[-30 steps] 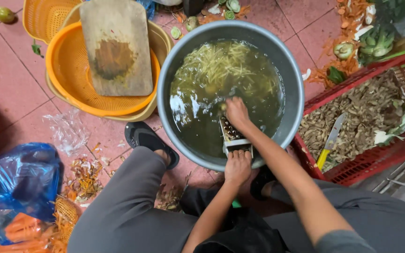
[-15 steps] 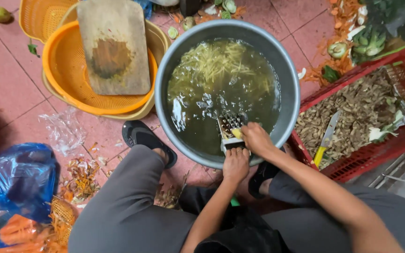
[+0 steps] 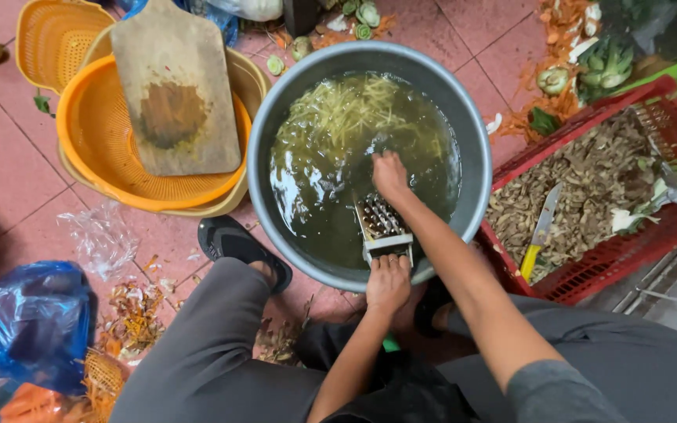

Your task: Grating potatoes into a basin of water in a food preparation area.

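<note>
Just below the middle of the frame we see the left hand clenched around the near end of a metal grater, pinning it against the lower rim of a big grey basin so the blade slants down toward the water. The right hand sits at the grater's far end, at the middle of the frame, fingers curled over something small. We cannot tell what it grips, since the fingers hide it. Bracing low and pushing from above lets the shreds drop straight into the basin, and pale yellow-green strips float in the dark water toward its upper edge.

The person squats with grey-trousered knees on either side of the basin, and a black sandal is planted left of the rim, which brings the body close over the work.

To the right, a red crate holds brownish peelings and scraps, with a yellow-handled knife lying on them within reach of the right arm. To the upper left, a worn wooden cutting board rests across stacked orange colander baskets, parked out of the way. A blue plastic bag sits at lower left, and orange peelings and cut vegetable ends litter the tiled floor at the upper right.
</note>
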